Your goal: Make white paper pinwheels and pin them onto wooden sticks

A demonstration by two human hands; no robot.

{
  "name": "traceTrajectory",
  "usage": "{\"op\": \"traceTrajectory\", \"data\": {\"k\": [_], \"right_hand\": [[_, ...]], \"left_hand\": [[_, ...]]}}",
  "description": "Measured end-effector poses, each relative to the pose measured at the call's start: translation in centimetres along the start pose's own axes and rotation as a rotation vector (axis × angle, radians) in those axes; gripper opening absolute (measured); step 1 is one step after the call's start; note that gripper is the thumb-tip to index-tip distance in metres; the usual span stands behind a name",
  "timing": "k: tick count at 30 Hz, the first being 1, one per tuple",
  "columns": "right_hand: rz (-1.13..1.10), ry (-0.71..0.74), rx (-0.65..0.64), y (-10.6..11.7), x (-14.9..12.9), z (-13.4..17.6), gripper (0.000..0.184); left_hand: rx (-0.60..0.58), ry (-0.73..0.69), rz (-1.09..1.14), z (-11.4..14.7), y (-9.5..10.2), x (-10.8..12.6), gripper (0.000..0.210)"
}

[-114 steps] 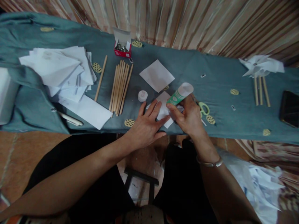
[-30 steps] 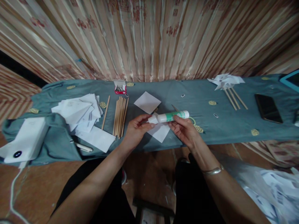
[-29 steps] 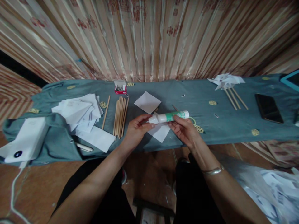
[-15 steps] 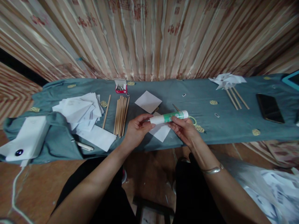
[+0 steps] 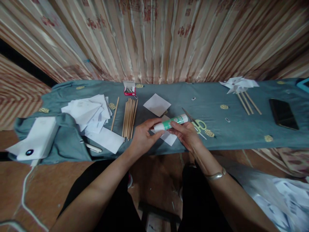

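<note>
A white and green glue stick (image 5: pixel 171 122) is held slantwise between both hands above the table's front edge. My left hand (image 5: pixel 145 132) grips its white left end with thumb and fingers. Around the body near its green label, my right hand (image 5: pixel 184 133) is closed. Under the glue stick lies a white paper square (image 5: pixel 169 138), partly hidden by the hands. A second paper square (image 5: pixel 157 104) lies just behind it. Green-handled scissors (image 5: pixel 198 125) rest right of the glue stick, blades pointing away.
Left are wooden sticks (image 5: pixel 130 119), a paper pile (image 5: pixel 84 111), a white power bank-like box (image 5: pixel 40 138) with a cable, and a red box of small metal pieces (image 5: pixel 129 88). Right are paper pinwheels (image 5: pixel 240 85) on sticks and a phone (image 5: pixel 283 113). A plastic bag (image 5: pixel 272 193) sits below.
The glue stick has shifted slightly left and tilted more, still in both hands. More of the scissors shows now. The whole view has slid a little.
</note>
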State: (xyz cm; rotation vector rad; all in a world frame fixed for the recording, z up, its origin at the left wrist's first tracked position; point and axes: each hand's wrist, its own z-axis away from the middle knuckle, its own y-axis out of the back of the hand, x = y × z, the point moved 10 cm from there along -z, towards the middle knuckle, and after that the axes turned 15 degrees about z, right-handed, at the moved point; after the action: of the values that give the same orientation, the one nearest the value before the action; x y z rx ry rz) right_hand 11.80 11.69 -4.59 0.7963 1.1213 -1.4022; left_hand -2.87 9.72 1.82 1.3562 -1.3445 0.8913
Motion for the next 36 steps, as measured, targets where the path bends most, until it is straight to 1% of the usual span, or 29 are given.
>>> {"op": "traceTrajectory", "data": {"k": [4,7,10,13,15,17,20,22,24,27,29,31,33,35,36], "right_hand": [[0.093,0.004,-0.011,-1.4,0.4,-0.2,0.042],[0.151,0.046,-0.008,-1.8,0.1,-0.5,0.046],[0.21,0.094,0.01,-1.1,-0.5,-0.6,0.046],[0.255,0.106,0.034,0.3,-0.6,-0.5,0.048],[0.272,0.103,0.042,1.1,-0.5,-0.4,0.047],[0.282,0.101,0.053,2.0,-0.4,-0.2,0.046],[0.294,0.097,0.072,3.1,-0.4,0.1,0.046],[0.308,0.098,0.083,3.7,-0.6,0.3,0.045],[0.329,0.102,0.088,4.2,-0.8,0.6,0.044],[0.359,0.123,0.098,4.9,-1.1,0.9,0.04],[0.38,0.153,0.111,5.4,-1.2,1.1,0.035],[0.423,0.196,0.118,5.7,-1.4,1.4,0.029],[0.496,0.255,0.13,5.8,-1.9,1.9,0.022],[0.633,0.34,0.159,5.8,-2.6,2.7,0.015],[0.727,0.396,0.172,5.6,-3.1,3.2,0.014]], "left_hand": [[-0.019,-0.03,-0.14,0.0,0.2,0.6,0.025],[0.026,-0.004,-0.189,-0.2,1.4,-0.1,0.024],[0.087,0.026,-0.269,-0.5,3.6,-1.0,0.028],[0.096,0.046,-0.452,-0.7,5.4,-1.3,0.038],[0.096,0.037,-0.585,-0.8,6.1,-1.0,0.04],[0.06,0.019,-0.715,-0.7,5.9,-0.5,0.039],[-0.06,0.02,-0.864,-0.6,4.3,-0.4,0.033],[-0.128,0.056,-0.908,-0.4,3.4,-0.9,0.031],[-0.136,0.103,-0.928,-0.4,3.2,-1.3,0.032],[-0.108,0.165,-0.944,-0.6,3.7,-1.6,0.032],[-0.116,0.17,-0.948,-0.7,4.0,-1.6,0.03],[-0.115,0.102,-0.944,-1.0,4.1,-0.9,0.029],[-0.091,-0.033,-0.913,-1.1,3.9,0.5,0.033],[-0.103,-0.193,-0.857,-0.7,2.8,1.9,0.043],[-0.145,-0.262,-0.827,-0.3,1.7,2.2,0.045]]}}
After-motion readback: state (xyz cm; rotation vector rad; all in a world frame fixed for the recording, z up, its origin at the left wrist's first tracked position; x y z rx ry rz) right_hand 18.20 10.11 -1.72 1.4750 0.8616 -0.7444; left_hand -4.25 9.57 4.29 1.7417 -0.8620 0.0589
